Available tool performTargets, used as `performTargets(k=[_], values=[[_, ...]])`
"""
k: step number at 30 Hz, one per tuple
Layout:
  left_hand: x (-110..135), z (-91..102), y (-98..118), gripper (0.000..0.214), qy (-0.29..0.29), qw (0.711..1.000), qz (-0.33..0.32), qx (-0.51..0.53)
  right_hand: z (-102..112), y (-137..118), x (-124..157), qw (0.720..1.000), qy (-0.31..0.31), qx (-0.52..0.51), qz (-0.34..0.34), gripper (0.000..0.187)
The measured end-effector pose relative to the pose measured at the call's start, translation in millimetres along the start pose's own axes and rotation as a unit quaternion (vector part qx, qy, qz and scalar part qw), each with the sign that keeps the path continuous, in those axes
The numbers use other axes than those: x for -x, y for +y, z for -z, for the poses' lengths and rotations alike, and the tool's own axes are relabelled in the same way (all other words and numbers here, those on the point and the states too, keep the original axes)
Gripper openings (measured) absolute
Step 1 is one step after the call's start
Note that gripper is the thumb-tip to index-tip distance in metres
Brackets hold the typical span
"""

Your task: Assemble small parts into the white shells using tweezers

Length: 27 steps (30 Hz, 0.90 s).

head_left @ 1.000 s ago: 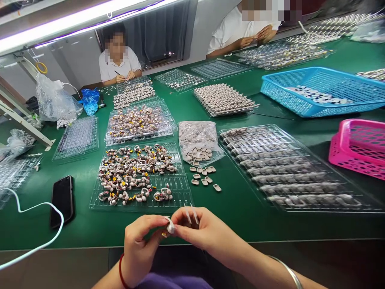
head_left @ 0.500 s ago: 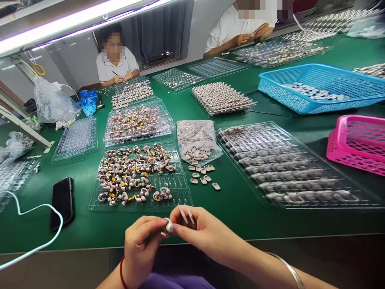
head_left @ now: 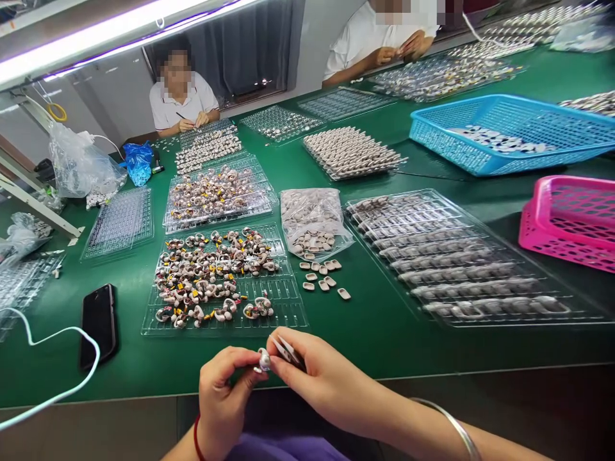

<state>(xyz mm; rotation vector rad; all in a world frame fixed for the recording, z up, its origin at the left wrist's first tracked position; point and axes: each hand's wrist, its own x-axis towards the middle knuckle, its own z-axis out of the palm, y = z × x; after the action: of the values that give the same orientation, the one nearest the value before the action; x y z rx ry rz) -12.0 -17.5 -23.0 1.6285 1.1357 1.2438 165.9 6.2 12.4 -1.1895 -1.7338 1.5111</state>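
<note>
Near the table's front edge, a small whitish clip-on earbud [head_left: 264, 360] is pinched between both hands. My left hand [head_left: 225, 383] has it between thumb and fingertips. My right hand [head_left: 300, 365] presses its thumb and forefinger at the earbud's right side and also grips metal tweezers [head_left: 287, 351], their tips pointing up and left. Just beyond is a clear tray [head_left: 293, 314] with many earbuds [head_left: 211, 272], small yellow and red parts showing among them. To its right, loose oval beige covers [head_left: 344, 294] lie by a plastic bag [head_left: 314, 214] of similar pieces.
A clear tray [head_left: 461, 256] of grey-white pieces lies at right, near a pink basket [head_left: 542, 224] and a blue basket [head_left: 456, 150]. At left lie a phone [head_left: 98, 326] and a white cable [head_left: 62, 410]. Two people [head_left: 185, 99] work across the green table.
The earbud has turned slightly in my fingers and shifted a little left. The tweezers now slant more to the left. The whole view has shifted slightly.
</note>
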Motion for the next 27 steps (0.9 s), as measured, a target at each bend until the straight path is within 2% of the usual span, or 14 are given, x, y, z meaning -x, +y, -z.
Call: performTargets(k=[5, 9, 18, 24, 27], values=[[0, 0.6, 1, 0.018, -0.006, 1.000, -0.009, -0.015, 0, -2, 2, 0.999, 0.013, 0.043, 0.019, 0.017], [-1, 0.8, 2, 0.015, -0.008, 1.000, -0.001, -0.013, 3, -5, 1, 0.998, -0.001, 0.057, 0.033, 0.017], [-2, -4.0, -1, 0.015, 0.025, 0.992, 0.087, 0.091, 3, 0, -3, 0.999, -0.013, -0.031, -0.007, 0.015], [-2, -6.2, -2, 0.012, 0.036, 0.985, 0.125, 0.114, -2, 0, -2, 1.000, 0.019, 0.010, 0.002, 0.013], [-2, -5.9, -3, 0.006, 0.038, 0.984, 0.134, 0.108, -4, 3, -4, 0.998, 0.017, -0.059, -0.024, 0.011]])
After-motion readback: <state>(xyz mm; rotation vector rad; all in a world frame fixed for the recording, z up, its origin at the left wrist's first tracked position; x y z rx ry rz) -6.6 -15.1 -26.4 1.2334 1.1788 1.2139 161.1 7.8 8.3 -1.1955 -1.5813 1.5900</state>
